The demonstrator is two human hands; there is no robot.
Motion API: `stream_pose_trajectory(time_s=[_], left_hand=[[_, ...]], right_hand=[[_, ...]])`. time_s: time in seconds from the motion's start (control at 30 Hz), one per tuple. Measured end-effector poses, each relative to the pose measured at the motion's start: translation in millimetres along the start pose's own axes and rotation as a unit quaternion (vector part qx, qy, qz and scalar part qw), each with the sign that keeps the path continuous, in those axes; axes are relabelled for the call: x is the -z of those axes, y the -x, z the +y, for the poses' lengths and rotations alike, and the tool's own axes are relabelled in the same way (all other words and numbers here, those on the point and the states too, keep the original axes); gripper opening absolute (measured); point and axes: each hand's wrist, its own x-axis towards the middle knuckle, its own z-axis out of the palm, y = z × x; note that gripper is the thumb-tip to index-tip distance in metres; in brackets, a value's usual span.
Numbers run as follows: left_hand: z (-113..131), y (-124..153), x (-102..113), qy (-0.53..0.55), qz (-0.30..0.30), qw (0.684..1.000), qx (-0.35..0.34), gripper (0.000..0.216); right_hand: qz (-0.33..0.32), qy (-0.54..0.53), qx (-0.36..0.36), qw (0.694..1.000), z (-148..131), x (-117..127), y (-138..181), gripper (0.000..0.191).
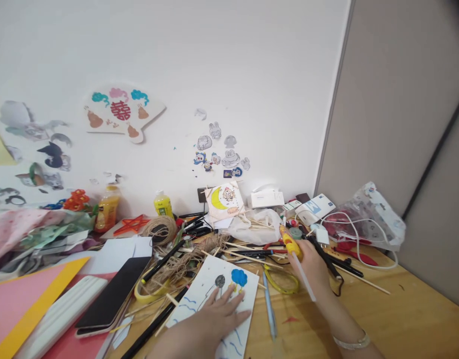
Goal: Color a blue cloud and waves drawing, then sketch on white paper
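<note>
My left hand (pixel 218 319) lies on a white sheet with a drawing (pixel 195 279), fingers spread over it. The sheet shows a blue cloud, a dark round scribble and blue wavy lines; part of it is hidden under the hand. My right hand (pixel 314 267) is wrapped round a yellow hot glue gun (pixel 290 243), its nozzle pointing away from me. A translucent glue stick (pixel 305 279) sticks out of its rear end. Just right of the sheet lies a light blue pen (pixel 269 304). Between the sheet and my right hand is a yellow ring-shaped item (pixel 282 281).
Twine (pixel 160 229), sticks and black markers crowd the table's middle. A black phone-like case (pixel 113 296) and a white bar (pixel 61 316) lie left. Two bottles (pixel 162 203) stand near the wall. White cable (pixel 358 244) and a plastic bag (pixel 375 219) lie at right.
</note>
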Motion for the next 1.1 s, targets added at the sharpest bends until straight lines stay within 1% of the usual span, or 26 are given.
stream_pose_trajectory(time_s=[0.07,0.13,0.2,0.3,0.37,0.53,0.67,0.83,0.93,1.0,1.03,1.07,1.1], left_hand=[[2,-2,-6,-0.018,-0.019,1.000,0.015,0.105],[1,-4,-9,-0.030,-0.020,0.999,0.032,0.104],[1,-4,-9,-0.041,-0.014,0.998,0.043,0.101],[4,-4,-8,-0.057,-0.007,0.997,0.055,0.097],[8,-4,-7,-0.071,-0.008,0.995,0.068,0.096],[15,-5,-3,-0.077,-0.014,0.993,0.092,0.096],[12,-5,-4,-0.070,0.013,0.994,0.085,0.093],[9,-3,-5,-0.039,0.034,0.995,0.082,0.081],[9,0,-2,0.020,0.089,0.991,0.094,0.077],[7,3,-2,0.087,0.140,0.982,0.093,0.067],[5,5,-3,0.133,0.168,0.973,0.087,0.060],[2,6,-5,0.195,0.205,0.956,0.076,0.053],[-1,7,-7,0.261,0.240,0.933,0.060,0.048]], right_hand=[[-0.046,0.076,-0.029,0.996,2,3,-4,0.014],[-0.092,0.152,-0.052,0.983,5,5,-8,0.012],[-0.132,0.210,-0.069,0.966,9,6,-10,0.015],[-0.175,0.256,-0.089,0.946,14,5,-10,0.021],[-0.186,0.259,-0.097,0.943,17,3,-9,0.024],[-0.198,0.224,-0.101,0.949,21,-2,-7,0.026],[-0.204,0.170,-0.104,0.958,21,-6,-7,0.030],[-0.197,0.126,-0.094,0.968,22,-11,-6,0.034],[-0.187,0.087,-0.094,0.974,21,-8,-6,0.033],[-0.174,0.070,-0.090,0.978,17,-3,-7,0.034],[-0.164,0.048,-0.080,0.982,13,1,-7,0.037],[-0.157,0.011,-0.062,0.986,8,5,-7,0.042],[-0.156,-0.057,-0.037,0.985,2,8,-6,0.049]])
